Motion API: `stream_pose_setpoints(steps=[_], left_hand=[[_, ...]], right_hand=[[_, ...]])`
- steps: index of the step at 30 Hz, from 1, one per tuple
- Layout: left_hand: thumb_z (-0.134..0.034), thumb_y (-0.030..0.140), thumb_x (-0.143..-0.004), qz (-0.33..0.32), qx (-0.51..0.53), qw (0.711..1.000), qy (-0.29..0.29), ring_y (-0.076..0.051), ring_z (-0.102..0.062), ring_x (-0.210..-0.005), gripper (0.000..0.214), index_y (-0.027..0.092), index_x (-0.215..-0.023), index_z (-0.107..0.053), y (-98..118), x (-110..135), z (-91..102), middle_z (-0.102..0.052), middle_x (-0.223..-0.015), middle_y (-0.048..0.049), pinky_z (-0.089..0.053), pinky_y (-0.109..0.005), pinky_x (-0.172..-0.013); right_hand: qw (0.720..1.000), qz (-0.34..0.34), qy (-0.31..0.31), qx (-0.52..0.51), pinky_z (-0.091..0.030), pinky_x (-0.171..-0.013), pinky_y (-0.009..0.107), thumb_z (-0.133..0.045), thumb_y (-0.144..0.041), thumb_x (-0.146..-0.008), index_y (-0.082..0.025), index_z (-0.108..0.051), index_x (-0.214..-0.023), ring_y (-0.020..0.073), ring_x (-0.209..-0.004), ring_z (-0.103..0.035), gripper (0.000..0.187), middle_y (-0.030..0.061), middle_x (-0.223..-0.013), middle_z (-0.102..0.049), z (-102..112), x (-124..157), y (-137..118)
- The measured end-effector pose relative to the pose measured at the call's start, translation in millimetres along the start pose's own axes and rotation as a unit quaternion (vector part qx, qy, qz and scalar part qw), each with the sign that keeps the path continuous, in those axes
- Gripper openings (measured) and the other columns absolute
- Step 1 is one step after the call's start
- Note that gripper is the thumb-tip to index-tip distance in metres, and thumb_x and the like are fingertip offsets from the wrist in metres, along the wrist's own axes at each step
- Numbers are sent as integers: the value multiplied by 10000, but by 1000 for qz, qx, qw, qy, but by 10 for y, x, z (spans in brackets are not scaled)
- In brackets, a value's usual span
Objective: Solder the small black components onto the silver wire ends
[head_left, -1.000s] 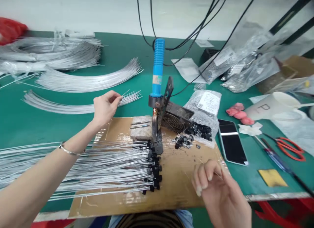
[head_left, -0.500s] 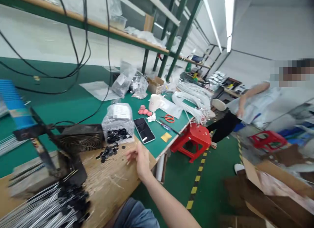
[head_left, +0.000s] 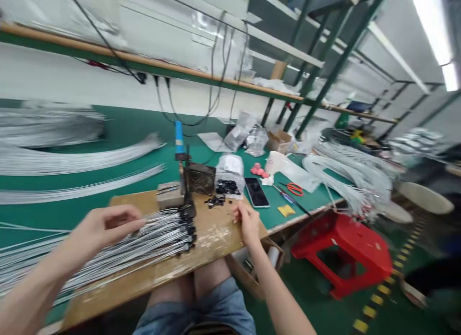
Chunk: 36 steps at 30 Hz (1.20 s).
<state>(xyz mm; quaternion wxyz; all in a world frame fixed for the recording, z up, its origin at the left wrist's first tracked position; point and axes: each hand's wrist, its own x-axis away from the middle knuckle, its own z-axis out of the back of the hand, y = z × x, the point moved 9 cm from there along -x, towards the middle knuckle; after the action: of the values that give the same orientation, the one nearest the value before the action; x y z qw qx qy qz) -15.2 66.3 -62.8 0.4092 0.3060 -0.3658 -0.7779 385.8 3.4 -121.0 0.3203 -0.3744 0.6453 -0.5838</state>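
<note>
My left hand [head_left: 108,225] hovers over a thick bundle of thin grey-white cables [head_left: 158,241] with black ends. Its thumb and index finger curl toward each other at the tips, and anything between them is too small to make out. On the right part of the wooden board [head_left: 212,234] is my right hand [head_left: 248,222], fingers drawn together. Whatever those fingertips hold is hidden. Small loose black pieces [head_left: 215,201] lie just left of it, before an open clear bag [head_left: 229,174] of the same pieces. A blue-handled soldering iron [head_left: 179,138] stands upright behind the cable ends.
Beside the iron is a black fan [head_left: 200,178]. A phone [head_left: 257,192], orange-handled pliers [head_left: 294,188], a white mug [head_left: 275,162] and coiled white cables [head_left: 345,176] lie to the right. A red stool [head_left: 345,251] stands by the table. More cable bundles [head_left: 79,157] lie at left.
The view has swung left, bringing my left hand and the cable bundles into sight. My right hand stays at the board's right side, its fingers drawn closer together.
</note>
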Motion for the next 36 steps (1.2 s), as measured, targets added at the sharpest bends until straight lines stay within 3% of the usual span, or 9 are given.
stream_pose_setpoints(steps=[2,4,6,7,11,19,30,33,36], left_hand=[[-787,542,-835,32,5,999,-4,-183,-621,-643,347,205,-915,-763,463,-186,40,-717,-764,-22,-471,-258,-523],[-808,568,-777,43,7,999,-10,-160,-544,-558,363,213,-808,-741,768,-313,-16,-648,-638,1,-389,-244,-473],[-814,554,-764,50,16,998,-30,-150,-499,-532,355,212,-752,-720,911,-331,-153,-601,-593,13,-354,-247,-473],[-811,535,-774,54,21,997,-44,-145,-481,-530,341,210,-740,-713,942,-308,-235,-587,-591,18,-343,-248,-482],[-782,443,-840,69,38,993,-89,-128,-419,-562,288,197,-728,-682,993,-160,-526,-520,-609,40,-305,-244,-529],[-757,405,-877,103,33,989,-99,-141,-503,-575,260,193,-752,-672,1085,5,-687,-568,-620,37,-381,-267,-585],[-683,475,-928,117,5,986,-121,-132,-456,-593,359,154,-767,-704,936,-27,-802,-564,-632,17,-347,-246,-558],[-716,413,-912,126,-28,988,-80,-127,-480,-602,305,165,-733,-722,776,-86,-633,-583,-637,28,-354,-229,-558],[-711,391,-910,143,-85,985,36,-106,-456,-570,348,172,-641,-689,514,-135,-51,-521,-572,60,-341,-206,-561]], right_hand=[[999,16,-41,-5,-626,-928,469,-691,-374,-1029,-180,-650,-1331,265,-1111,-713,361,101,-1330,-682,-162,179,-35],[995,34,-94,-7,-635,-804,381,-676,-398,-1038,-162,-690,-1207,200,-920,-731,291,66,-1139,-731,-417,443,-97],[987,51,-151,-9,-532,-593,268,-721,-479,-982,-149,-747,-865,124,-585,-604,351,-20,-711,-659,-727,722,-182],[983,57,-173,-11,-474,-543,254,-754,-506,-939,-157,-753,-773,113,-528,-543,387,-37,-618,-601,-875,839,-229],[975,75,-208,-28,-403,-532,252,-831,-457,-825,-181,-760,-736,121,-573,-519,299,-25,-672,-622,-1224,1085,-398],[971,79,-222,-38,-380,-564,266,-762,-369,-892,-192,-703,-713,137,-639,-502,258,-14,-713,-574,-1103,1162,-294],[957,89,-275,9,-372,-580,263,-721,-338,-955,-202,-675,-747,138,-671,-520,253,-9,-749,-573,-1039,1078,-241],[960,69,-270,21,-364,-592,271,-700,-361,-982,-206,-651,-742,141,-675,-508,289,-12,-741,-549,-1006,994,-140],[969,35,-245,26,-353,-600,281,-661,-389,-1015,-214,-624,-754,141,-663,-486,317,-21,-730,-517,-917,865,-53]])
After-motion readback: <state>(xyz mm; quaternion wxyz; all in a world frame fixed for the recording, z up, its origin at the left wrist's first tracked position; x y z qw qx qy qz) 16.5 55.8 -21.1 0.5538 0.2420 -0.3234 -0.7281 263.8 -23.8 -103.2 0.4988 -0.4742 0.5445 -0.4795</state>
